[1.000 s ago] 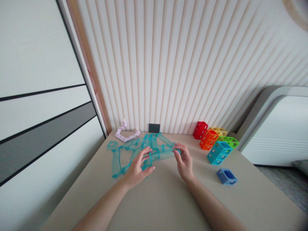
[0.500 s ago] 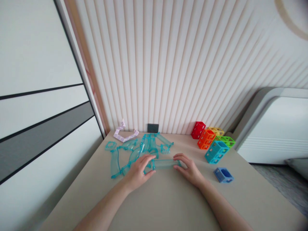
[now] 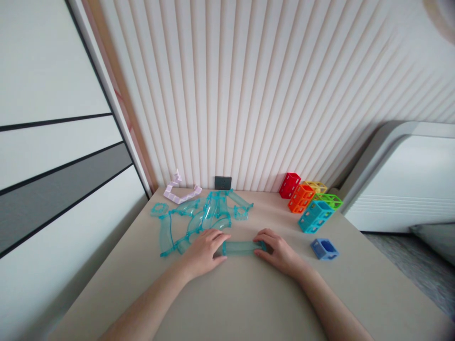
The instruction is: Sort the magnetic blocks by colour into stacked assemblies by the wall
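A straight, see-through teal track piece [image 3: 240, 247] lies crosswise on the table in front of me. My left hand [image 3: 205, 252] grips its left end, with the thumb on the near side and the fingers on the far side. Around the right end, my right hand [image 3: 276, 250] is closed in the same way, hiding part of that end. Just behind lies a jumble of teal track pieces [image 3: 210, 213], some curved and some straight. A small teal frame piece [image 3: 241, 212] sits at the right of this pile, and another frame piece [image 3: 159, 208] lies at its far left.
At the right stand hollow blocks: red [image 3: 289, 185], orange [image 3: 301, 199], yellow [image 3: 315, 187], green [image 3: 331, 201] and teal-blue [image 3: 314, 217]. A blue block [image 3: 324, 249] lies nearer. A lilac snake puzzle [image 3: 182, 194] rests by the ribbed wall [image 3: 245, 94], near a black socket [image 3: 223, 183].
The straight track piece has come slightly nearer to me, away from the pile, with both hands at its ends. My right fingers have closed in on its right end. The view has shifted slightly.
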Demonstrator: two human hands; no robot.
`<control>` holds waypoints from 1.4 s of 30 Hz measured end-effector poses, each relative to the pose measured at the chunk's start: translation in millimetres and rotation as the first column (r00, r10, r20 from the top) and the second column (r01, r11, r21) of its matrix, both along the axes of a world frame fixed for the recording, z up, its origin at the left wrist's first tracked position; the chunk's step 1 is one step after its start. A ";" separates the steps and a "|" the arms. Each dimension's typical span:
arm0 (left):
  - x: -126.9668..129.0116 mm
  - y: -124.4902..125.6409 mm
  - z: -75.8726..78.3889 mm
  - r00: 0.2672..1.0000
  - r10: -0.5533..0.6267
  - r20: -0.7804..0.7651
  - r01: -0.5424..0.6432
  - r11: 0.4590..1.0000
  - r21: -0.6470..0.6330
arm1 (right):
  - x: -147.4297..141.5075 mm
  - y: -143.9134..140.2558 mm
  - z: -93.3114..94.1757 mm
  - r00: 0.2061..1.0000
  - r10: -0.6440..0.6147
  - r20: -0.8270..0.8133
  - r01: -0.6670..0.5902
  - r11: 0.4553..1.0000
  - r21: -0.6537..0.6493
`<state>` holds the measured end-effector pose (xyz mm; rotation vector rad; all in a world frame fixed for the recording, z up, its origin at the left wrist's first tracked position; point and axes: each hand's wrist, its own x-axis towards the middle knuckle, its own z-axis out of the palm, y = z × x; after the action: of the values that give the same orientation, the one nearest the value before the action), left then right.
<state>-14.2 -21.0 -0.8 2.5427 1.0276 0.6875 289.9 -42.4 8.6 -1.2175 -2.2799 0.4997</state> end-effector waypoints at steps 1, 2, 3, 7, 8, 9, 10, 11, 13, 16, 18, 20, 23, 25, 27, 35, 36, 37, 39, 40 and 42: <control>-0.3 0.1 0.9 1.000 0.005 -0.007 -0.005 1.000 -0.014 | -0.1 0.0 -0.1 1.000 -0.001 0.004 0.001 1.000 0.002; -0.6 0.1 2.0 1.000 0.011 -0.011 -0.011 1.000 -0.027 | -0.1 -0.1 -0.1 1.000 -0.003 0.009 0.003 1.000 0.001; -0.9 0.1 3.2 1.000 0.015 -0.011 -0.016 0.999 -0.038 | -0.1 -0.2 -0.1 1.000 -0.005 0.012 0.005 1.000 0.002; -2.0 -0.1 5.8 1.000 0.012 -0.015 -0.012 0.999 -0.046 | -0.3 -0.6 1.1 1.000 -0.003 0.020 0.003 1.000 -0.004; -2.1 0.1 5.5 1.000 0.011 -0.015 -0.012 0.999 -0.042 | -0.3 -0.6 1.6 1.000 -0.002 0.021 0.002 1.000 -0.006; -2.2 0.3 4.9 1.000 0.010 -0.013 -0.011 0.999 -0.035 | -0.3 -0.8 2.3 1.000 -0.001 0.022 0.001 1.000 -0.008; -2.2 0.5 4.2 1.000 0.011 -0.006 -0.012 1.000 -0.028 | -0.3 -1.1 2.9 1.000 0.002 0.023 -0.002 1.000 -0.009; -2.1 0.7 3.5 1.000 0.013 0.002 -0.013 1.000 -0.021 | -0.3 -1.5 3.6 1.000 0.006 0.025 -0.006 1.000 -0.007; -1.9 0.9 2.8 1.000 0.013 0.005 -0.013 1.000 -0.015 | -0.5 -2.5 4.6 1.000 0.023 0.018 -0.023 1.000 0.001; -1.5 0.5 4.1 0.999 0.010 -0.044 -0.012 0.999 -0.032 | -1.5 -1.9 3.5 0.998 0.041 -0.051 -0.040 0.999 0.024; -1.3 -0.2 6.2 0.997 0.008 -0.081 -0.012 0.999 -0.051 | -2.5 3.1 -0.2 0.993 0.003 -0.121 0.004 0.998 0.058; -1.2 -0.7 8.2 0.995 0.003 -0.100 -0.010 0.998 -0.069 | -3.1 14.1 -6.2 0.979 -0.103 -0.176 0.124 0.986 0.110; -0.8 -0.9 9.4 0.994 -0.001 -0.107 -0.007 0.997 -0.081 | -2.9 41.2 -16.0 0.942 -0.294 -0.159 0.322 0.928 0.190; -0.6 -0.7 8.8 0.993 0.001 -0.116 -0.010 0.997 -0.079 | -2.7 62.2 -20.6 0.934 -0.345 -0.096 0.358 0.910 0.211; -0.4 -0.2 7.5 0.992 0.006 -0.126 -0.016 0.997 -0.075 | -3.4 81.2 -23.0 0.937 -0.344 -0.055 0.347 0.913 0.213; -1.4 -0.3 4.8 0.993 -0.004 -0.116 -0.004 0.998 -0.070 | -6.9 108.3 -25.1 0.962 -0.271 0.041 0.258 0.945 0.198; -1.5 -0.7 5.0 0.993 -0.003 -0.116 -0.005 0.998 -0.068 | -6.7 108.0 -25.3 0.961 -0.274 0.046 0.261 0.945 0.197; -1.5 -1.0 5.4 0.993 -0.003 -0.116 -0.005 0.998 -0.065 | -6.6 107.5 -25.5 0.959 -0.280 0.048 0.266 0.944 0.196; -1.3 -1.6 6.2 0.993 -0.004 -0.120 -0.004 0.998 -0.061 | -6.5 106.5 -25.6 0.954 -0.296 0.048 0.281 0.940 0.194; -1.1 -1.8 6.5 0.993 -0.003 -0.121 -0.004 0.998 -0.059 | -6.6 106.2 -25.7 0.951 -0.306 0.046 0.292 0.937 0.193; -0.8 -1.9 7.1 0.993 -0.003 -0.121 -0.004 0.998 -0.058 | -7.0 105.7 -26.2 0.943 -0.330 0.041 0.317 0.929 0.191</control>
<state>-15.0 -22.9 6.3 2.5601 1.0706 0.5010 282.9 63.3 -17.6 -1.4978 -2.0688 0.1233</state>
